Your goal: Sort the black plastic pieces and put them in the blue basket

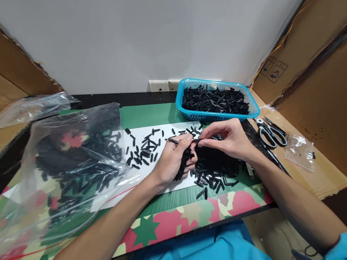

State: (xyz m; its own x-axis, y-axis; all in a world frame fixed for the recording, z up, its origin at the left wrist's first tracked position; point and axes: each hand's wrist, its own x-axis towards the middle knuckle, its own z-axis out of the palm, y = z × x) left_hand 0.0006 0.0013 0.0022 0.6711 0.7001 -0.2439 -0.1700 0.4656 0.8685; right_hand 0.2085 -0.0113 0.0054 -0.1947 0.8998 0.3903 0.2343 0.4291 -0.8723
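Left hand closed over a bundle of black pieces at frame centre, most of it hidden, tiny piece at right hand fingertips too small to tell, clear bag cut off lower left, scissors blades hidden.

This is a small piecework station for hand assembly or sorting. Cardboard sheets wall it in at the left and right of the frame. The table in the centre carries bulk stock: a clear plastic bag of small black parts at the left, a loose heap in the middle, a blue basket filled with them at upper right, and scissors beside it.
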